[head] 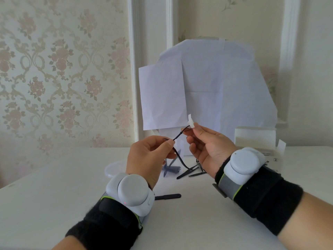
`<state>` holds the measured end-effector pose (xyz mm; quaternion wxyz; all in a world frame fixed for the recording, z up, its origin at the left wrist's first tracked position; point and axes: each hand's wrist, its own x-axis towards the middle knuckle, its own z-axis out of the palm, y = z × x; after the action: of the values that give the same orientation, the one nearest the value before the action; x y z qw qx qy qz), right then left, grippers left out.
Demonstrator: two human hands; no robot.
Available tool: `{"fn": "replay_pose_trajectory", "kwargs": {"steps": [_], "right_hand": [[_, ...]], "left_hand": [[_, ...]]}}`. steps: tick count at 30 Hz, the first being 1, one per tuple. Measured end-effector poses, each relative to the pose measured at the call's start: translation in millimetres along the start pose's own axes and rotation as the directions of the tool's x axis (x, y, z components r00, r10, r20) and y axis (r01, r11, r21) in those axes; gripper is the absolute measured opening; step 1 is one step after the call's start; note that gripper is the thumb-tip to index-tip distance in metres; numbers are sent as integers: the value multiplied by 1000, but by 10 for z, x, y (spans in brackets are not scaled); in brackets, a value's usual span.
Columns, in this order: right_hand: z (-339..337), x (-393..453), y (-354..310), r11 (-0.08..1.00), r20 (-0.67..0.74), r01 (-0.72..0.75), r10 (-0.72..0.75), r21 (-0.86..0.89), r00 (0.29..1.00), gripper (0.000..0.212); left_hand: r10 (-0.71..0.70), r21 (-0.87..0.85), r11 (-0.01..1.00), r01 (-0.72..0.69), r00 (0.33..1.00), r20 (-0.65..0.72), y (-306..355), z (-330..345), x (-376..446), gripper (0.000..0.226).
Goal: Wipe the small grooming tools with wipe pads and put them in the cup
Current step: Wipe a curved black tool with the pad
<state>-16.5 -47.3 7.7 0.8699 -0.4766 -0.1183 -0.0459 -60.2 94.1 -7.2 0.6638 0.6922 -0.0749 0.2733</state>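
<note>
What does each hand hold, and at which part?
Left hand pinches the thin black tool near its middle; right hand pinches a white wipe pad around its tip.

A white table (54, 204) fills the lower part of the view. Behind it on the left, the wall is covered in cream wallpaper (59, 69) patterned with pink roses and pale scrollwork. White vertical moulding (134, 60) runs up the wall near the centre, with another white strip (289, 51) at the right. Sheets of white paper (207, 83) cover a rounded upright shape standing at the back of the table. Soft, even daylight fills the room.
</note>
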Motion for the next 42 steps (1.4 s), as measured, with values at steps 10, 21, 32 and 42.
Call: {"fn": "replay_pose_trajectory", "kwargs": {"steps": [10, 21, 32, 42], "right_hand": [[15, -18, 23, 981, 13, 73, -72, -180, 997, 12], [62, -93, 45, 807, 160, 259, -205, -530, 966, 20], [69, -96, 70, 771, 237, 317, -220, -553, 946, 22], [28, -80, 83, 724, 233, 327, -232, -607, 945, 18]], "left_hand": [[-21, -10, 1000, 21, 1000, -4, 8, 0, 1, 9], [-17, -20, 1000, 15, 997, -69, -2, -28, 9, 10], [-27, 18, 999, 28, 996, -81, -23, -48, 21, 14], [-56, -19, 998, 57, 998, 31, -6, -35, -1, 11]]}}
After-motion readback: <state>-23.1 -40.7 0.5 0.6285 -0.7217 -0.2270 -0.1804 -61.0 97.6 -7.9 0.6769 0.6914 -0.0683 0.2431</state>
